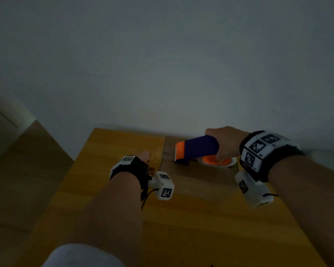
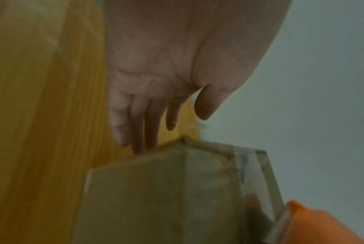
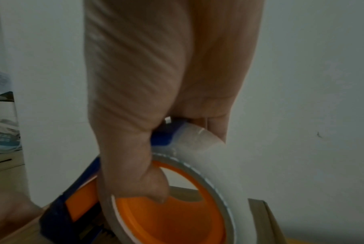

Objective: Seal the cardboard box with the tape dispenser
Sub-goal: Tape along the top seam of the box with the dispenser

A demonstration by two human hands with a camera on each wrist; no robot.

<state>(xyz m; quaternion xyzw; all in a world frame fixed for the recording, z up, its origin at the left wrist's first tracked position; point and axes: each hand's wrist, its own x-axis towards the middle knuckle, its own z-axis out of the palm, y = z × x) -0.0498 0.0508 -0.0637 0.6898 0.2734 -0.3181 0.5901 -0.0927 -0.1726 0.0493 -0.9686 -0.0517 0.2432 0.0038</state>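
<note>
A brown cardboard box (image 1: 197, 176) lies on the yellow wooden table (image 1: 108, 147) by the wall. My right hand (image 1: 223, 143) grips the blue and orange tape dispenser (image 1: 198, 148), whose clear tape roll (image 3: 208, 158) sits over an orange core. The dispenser's toothed front end stands above the box's left edge. In the right wrist view my thumb (image 3: 155, 186) hooks into the orange core. My left hand (image 2: 147, 105) is beside the box's left side (image 2: 155, 189), fingers straight, their tips (image 2: 138, 148) at the box's edge. A strip of clear tape (image 2: 252, 173) lies on the box near the orange nose (image 2: 314, 224).
A plain pale wall (image 1: 162, 64) rises directly behind the table. Wooden floor (image 1: 17, 170) shows to the left, with a pale cabinet edge (image 1: 0, 112) at far left. A white sleeve or knee (image 1: 81, 255) shows at the bottom.
</note>
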